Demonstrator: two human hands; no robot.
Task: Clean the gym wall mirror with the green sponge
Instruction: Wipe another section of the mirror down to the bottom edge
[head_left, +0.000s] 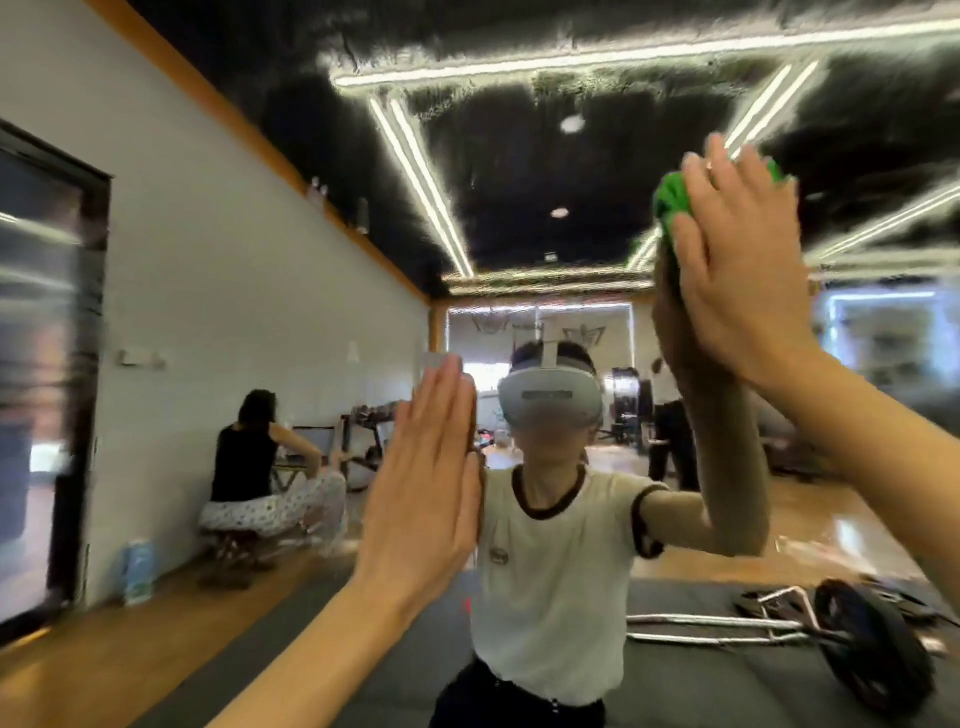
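1. The green sponge (670, 208) sits high on the right of the mirror (519, 182), pinned flat against the glass under the right hand (737, 260), whose straight fingers press it rather than curl round it.
2. The left hand (431, 483) lies lower and left, well apart from the sponge, its flat palm resting on the glass and holding nothing.
3. Most of the glass lies below and left of the sponge, so the next wipe probably runs that way.
4. No containers are visible.

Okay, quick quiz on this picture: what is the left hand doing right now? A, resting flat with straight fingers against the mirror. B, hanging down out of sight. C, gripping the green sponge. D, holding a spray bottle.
A: the left hand lies flat, fingers straight, against the mirror, while the right hand presses the green sponge higher up.
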